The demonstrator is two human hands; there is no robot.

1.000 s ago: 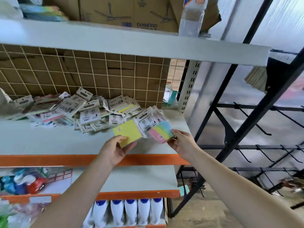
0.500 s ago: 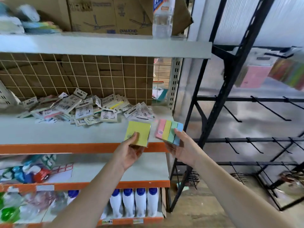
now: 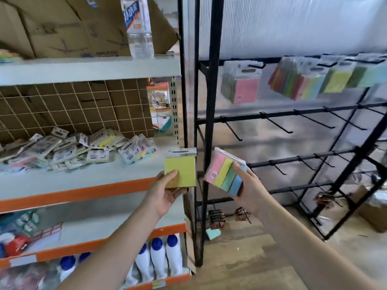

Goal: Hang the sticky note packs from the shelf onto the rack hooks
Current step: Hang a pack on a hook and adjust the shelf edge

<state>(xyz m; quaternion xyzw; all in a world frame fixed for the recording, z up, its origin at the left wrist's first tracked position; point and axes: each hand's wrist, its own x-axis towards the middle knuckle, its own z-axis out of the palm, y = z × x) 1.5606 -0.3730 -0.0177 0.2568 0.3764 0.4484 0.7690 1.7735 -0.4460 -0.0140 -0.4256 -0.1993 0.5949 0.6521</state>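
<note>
My left hand point(image 3: 165, 193) grips a yellow sticky note pack point(image 3: 181, 170) upright by its lower edge, just past the shelf's right end. My right hand point(image 3: 249, 189) holds a multicolour striped pack point(image 3: 225, 174), tilted, in front of the black rack's left post point(image 3: 211, 122). A heap of sticky note packs point(image 3: 73, 149) lies on the grey shelf point(image 3: 83, 176). On the rack's top row hang a pink pack point(image 3: 244, 88) and several coloured packs point(image 3: 310, 80). Bare black hooks point(image 3: 276, 124) jut from the lower bars.
A water bottle point(image 3: 139, 28) and cardboard boxes point(image 3: 62, 28) stand on the upper shelf. White bottles with blue caps point(image 3: 159, 258) fill the bottom shelf. Small items point(image 3: 217, 218) and a cardboard box point(image 3: 372, 212) lie on the floor by the rack.
Both hands have lifted their packs off the shelf and carried them right, toward the rack. My view has swung right, bringing the rack's hung packs into sight.
</note>
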